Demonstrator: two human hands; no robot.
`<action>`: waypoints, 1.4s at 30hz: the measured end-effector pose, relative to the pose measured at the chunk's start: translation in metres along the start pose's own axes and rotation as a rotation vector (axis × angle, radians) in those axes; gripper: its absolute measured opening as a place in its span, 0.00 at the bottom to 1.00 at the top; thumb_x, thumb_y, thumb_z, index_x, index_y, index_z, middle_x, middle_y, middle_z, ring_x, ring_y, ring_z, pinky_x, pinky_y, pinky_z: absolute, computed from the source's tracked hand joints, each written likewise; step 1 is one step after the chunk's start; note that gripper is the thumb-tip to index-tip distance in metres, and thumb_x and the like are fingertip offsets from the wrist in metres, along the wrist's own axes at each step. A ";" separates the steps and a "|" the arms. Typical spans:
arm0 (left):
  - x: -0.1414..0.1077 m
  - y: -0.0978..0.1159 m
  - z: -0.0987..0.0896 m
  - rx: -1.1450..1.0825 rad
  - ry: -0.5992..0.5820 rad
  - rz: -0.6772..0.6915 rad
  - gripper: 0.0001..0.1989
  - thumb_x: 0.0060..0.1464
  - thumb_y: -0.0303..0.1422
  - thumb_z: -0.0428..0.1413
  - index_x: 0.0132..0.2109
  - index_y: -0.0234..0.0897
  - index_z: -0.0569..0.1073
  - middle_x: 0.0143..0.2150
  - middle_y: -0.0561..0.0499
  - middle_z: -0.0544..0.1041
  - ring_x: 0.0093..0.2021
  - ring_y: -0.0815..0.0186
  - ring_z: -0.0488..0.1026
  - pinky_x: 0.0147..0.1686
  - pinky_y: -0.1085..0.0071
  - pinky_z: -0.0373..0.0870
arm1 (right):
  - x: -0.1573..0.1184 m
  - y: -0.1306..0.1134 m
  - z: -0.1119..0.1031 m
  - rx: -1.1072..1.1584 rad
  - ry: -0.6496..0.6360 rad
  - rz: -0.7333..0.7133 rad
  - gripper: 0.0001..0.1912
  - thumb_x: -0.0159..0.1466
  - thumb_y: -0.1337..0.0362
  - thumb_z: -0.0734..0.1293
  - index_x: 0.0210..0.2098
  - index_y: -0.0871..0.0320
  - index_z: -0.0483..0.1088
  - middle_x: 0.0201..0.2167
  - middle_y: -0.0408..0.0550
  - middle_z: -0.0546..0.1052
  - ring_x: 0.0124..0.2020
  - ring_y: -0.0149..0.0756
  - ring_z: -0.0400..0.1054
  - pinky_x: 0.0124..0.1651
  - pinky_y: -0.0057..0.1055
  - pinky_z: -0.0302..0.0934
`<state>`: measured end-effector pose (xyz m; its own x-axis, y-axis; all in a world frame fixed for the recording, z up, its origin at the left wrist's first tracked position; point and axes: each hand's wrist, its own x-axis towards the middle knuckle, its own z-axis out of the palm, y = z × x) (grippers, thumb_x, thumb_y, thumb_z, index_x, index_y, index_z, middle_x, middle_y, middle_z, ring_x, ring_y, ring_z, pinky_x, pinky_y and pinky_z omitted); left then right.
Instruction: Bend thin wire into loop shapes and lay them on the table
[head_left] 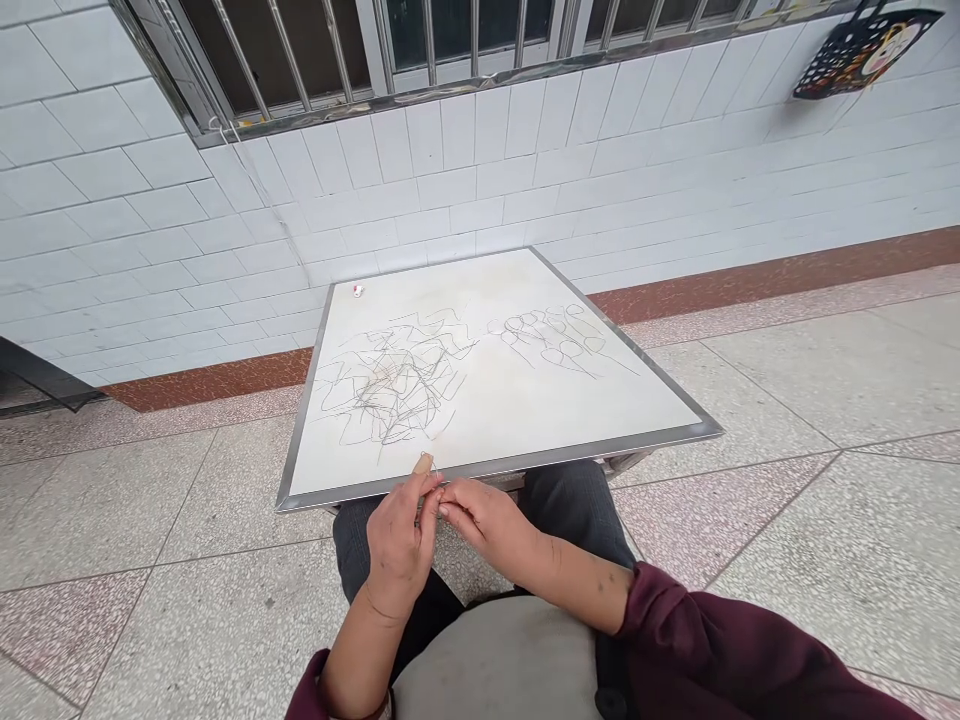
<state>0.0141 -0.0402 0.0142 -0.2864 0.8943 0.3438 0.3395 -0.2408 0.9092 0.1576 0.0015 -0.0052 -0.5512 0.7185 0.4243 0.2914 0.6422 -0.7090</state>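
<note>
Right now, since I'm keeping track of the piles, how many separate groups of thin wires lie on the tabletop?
2: a tangle of bent wires on the left of the tabletop, and a smaller group of looped wires toward its right. Neither group looks hidden.

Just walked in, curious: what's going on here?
A seated person holds what looks like a small wooden piece in the left hand, with thin wire at its tip; the right hand touches the left by the near edge of a white table. Bent wires lie tangled on its left, looped wires on its right.
</note>
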 end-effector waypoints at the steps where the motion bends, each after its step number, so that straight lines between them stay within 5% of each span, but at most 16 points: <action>1: 0.000 0.001 0.001 -0.012 0.007 -0.014 0.21 0.49 0.28 0.61 0.52 0.45 0.74 0.39 0.48 0.81 0.41 0.57 0.76 0.43 0.64 0.70 | -0.001 0.002 0.002 -0.042 0.017 -0.005 0.08 0.69 0.64 0.56 0.35 0.56 0.63 0.29 0.45 0.71 0.31 0.34 0.65 0.35 0.31 0.61; 11: -0.002 0.001 -0.001 0.099 -0.103 -0.026 0.24 0.55 0.31 0.56 0.60 0.48 0.66 0.34 0.52 0.78 0.33 0.63 0.71 0.37 0.69 0.66 | -0.003 0.009 0.006 -0.293 0.025 -0.062 0.12 0.70 0.61 0.53 0.35 0.57 0.63 0.29 0.48 0.72 0.31 0.35 0.68 0.32 0.30 0.62; 24: 0.001 -0.003 -0.006 0.306 -0.284 0.094 0.22 0.62 0.32 0.48 0.62 0.46 0.61 0.37 0.50 0.74 0.37 0.63 0.70 0.41 0.68 0.65 | -0.002 0.009 0.003 0.234 -0.119 0.259 0.02 0.67 0.64 0.59 0.37 0.54 0.58 0.29 0.39 0.70 0.23 0.28 0.66 0.30 0.27 0.61; 42: 0.012 -0.008 -0.022 0.399 -0.649 0.295 0.26 0.64 0.29 0.44 0.67 0.49 0.50 0.40 0.50 0.72 0.40 0.64 0.65 0.42 0.65 0.66 | -0.004 0.015 0.004 0.439 -0.143 0.288 0.02 0.66 0.65 0.58 0.37 0.55 0.62 0.29 0.40 0.69 0.24 0.27 0.65 0.30 0.27 0.65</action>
<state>-0.0113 -0.0361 0.0162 0.3989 0.8850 0.2402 0.6486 -0.4574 0.6083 0.1610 0.0074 -0.0197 -0.6070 0.7858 0.1186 0.1097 0.2306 -0.9668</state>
